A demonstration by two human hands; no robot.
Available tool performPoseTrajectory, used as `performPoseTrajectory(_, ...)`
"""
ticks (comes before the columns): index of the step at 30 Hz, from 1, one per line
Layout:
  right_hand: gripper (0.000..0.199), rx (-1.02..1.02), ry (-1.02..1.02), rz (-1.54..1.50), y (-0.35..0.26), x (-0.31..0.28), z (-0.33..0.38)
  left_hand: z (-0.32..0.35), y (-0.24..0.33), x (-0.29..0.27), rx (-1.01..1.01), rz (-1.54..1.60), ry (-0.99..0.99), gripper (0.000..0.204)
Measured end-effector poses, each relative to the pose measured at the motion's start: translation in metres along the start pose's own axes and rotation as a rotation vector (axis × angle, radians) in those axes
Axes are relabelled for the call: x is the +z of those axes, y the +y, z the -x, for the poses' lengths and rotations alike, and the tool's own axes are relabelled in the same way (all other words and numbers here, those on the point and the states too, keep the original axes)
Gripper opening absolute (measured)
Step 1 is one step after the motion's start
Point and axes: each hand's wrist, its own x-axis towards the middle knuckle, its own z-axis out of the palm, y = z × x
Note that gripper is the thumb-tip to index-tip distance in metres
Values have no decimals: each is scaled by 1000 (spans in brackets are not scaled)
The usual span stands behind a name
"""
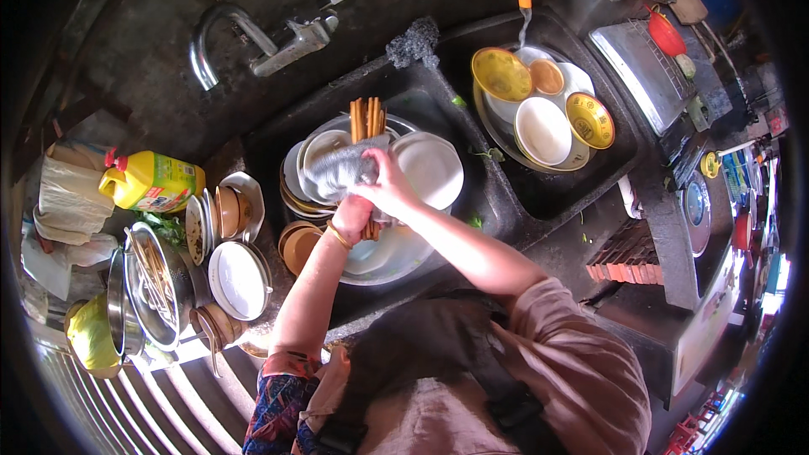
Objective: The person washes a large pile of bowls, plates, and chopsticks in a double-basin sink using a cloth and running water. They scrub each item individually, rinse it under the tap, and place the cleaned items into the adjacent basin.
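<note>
Over the left sink basin (497, 194), my left hand (352, 216) is closed around the lower part of a bundle of wooden chopsticks (367, 118). Their upper ends stick up past a grey cloth (339, 170), and a few lower ends show below my fist. My right hand (389, 187) grips that cloth against the middle of the bundle; the cloth hides most of the sticks there. Beneath both hands sits a wide metal basin (396, 268) holding white plates (434, 170), stacked bowls and small brown bowls (299, 248).
In the right sink, water runs from a hose (524, 0) onto yellow bowls (501, 74) and a white bowl (543, 131). A curved faucet (206, 42) stands behind. At left are a yellow detergent jug (160, 181), stacked dishes (238, 281) and a metal pot (173, 320). A scouring pad (413, 42) lies on the rim.
</note>
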Motion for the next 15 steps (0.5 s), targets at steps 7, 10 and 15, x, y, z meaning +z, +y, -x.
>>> performPoseTrajectory(7, 32, 416, 358, 198, 25, -43, -91, 34, 3, 15, -332, -193, -90, 16)
performPoseTrajectory(10, 32, 378, 274, 38, 26, -67, -104, 33, 2, 13, -374, 35, -112, 17)
performPoseTrajectory(15, 21, 41, -44, -24, 23, -70, -72, 27, -1, -8, -383, 385, -151, 27)
